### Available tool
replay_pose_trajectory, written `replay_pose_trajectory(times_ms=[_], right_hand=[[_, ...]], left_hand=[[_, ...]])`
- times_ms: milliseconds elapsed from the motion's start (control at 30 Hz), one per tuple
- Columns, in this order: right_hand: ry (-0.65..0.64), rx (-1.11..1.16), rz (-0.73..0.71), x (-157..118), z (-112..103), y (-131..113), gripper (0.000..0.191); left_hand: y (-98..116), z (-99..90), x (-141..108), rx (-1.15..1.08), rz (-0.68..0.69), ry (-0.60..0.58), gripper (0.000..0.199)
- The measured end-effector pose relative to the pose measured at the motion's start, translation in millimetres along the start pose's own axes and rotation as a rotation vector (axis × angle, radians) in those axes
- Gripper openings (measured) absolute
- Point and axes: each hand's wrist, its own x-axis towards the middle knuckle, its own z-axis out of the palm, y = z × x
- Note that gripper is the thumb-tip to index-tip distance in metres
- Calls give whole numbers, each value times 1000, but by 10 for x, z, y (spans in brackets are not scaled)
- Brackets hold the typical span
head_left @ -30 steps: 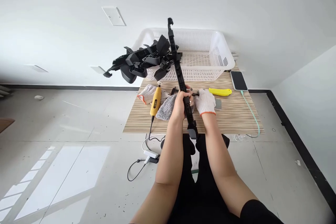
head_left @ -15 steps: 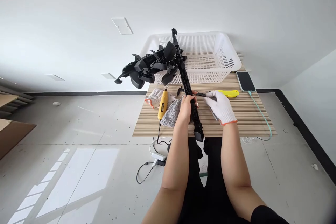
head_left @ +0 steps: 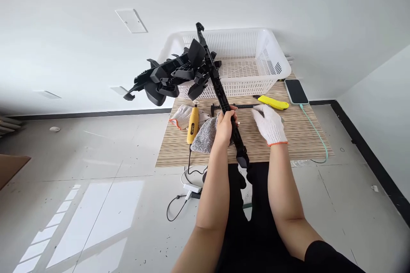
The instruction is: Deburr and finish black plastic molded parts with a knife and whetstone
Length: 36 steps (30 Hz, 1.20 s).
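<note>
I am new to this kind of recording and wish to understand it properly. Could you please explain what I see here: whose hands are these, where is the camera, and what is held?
There is no machine here: a person works with two hands. The camera is worn on the person's head and looks forward and down.

The bare left hand grips a long black strip. The right hand wears a white glove. Its fingertips are close to a thin black rod; whether they touch it, I cannot tell.

On the table lie a spare glove, a yellow corded tool, a grey cloth, a yellow-handled tool and a phone. Behind them stands a white basket, with more black parts at its left side.
</note>
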Motion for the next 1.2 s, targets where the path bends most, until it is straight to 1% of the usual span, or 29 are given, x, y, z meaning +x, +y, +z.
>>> replay_pose_trajectory(times_ms=[33, 100, 200, 267, 333, 400, 500, 567, 633, 767, 867, 1000, 1200], right_hand=[[22, -5, -43, 36, 46, -4, 36], [24, -43, -148, 130, 173, -29, 36], [-56, -196, -282, 289, 394, -102, 42], [-132, -312, -282, 371, 510, -148, 46], [-152, -387, -239, 413, 571, -166, 50], [-106, -418, -174, 420, 574, -148, 48], [-36, -427, -67, 398, 505, -82, 40], [-33, -421, -24, 383, 446, -43, 35], [-55, -424, 0, 372, 406, -25, 36], [-71, -502, 16, 349, 403, -39, 45], [-54, -522, 19, 322, 429, -50, 48], [-22, -481, 7, 305, 446, -32, 49], [-1, -425, -5, 333, 463, 23, 43]], left_hand=[[-11, 7, 8, -8, 1, 2, 10], [-33, 25, 25, -27, 5, 7, 9], [-61, 61, 39, -69, 11, 13, 7], [-75, 88, 35, -98, 7, 12, 8], [-86, 110, 23, -116, 0, 11, 8], [-95, 122, 9, -120, -4, 12, 9], [-112, 118, -1, -121, 1, 5, 9], [-124, 105, 0, -127, 7, -4, 10], [-133, 89, 1, -126, 13, -16, 10], [-139, 64, -2, -111, 17, -24, 10], [-138, 54, -5, -108, 17, -26, 10], [-136, 47, -11, -90, 18, -31, 10], [-127, 60, -16, -85, 15, -15, 8]])
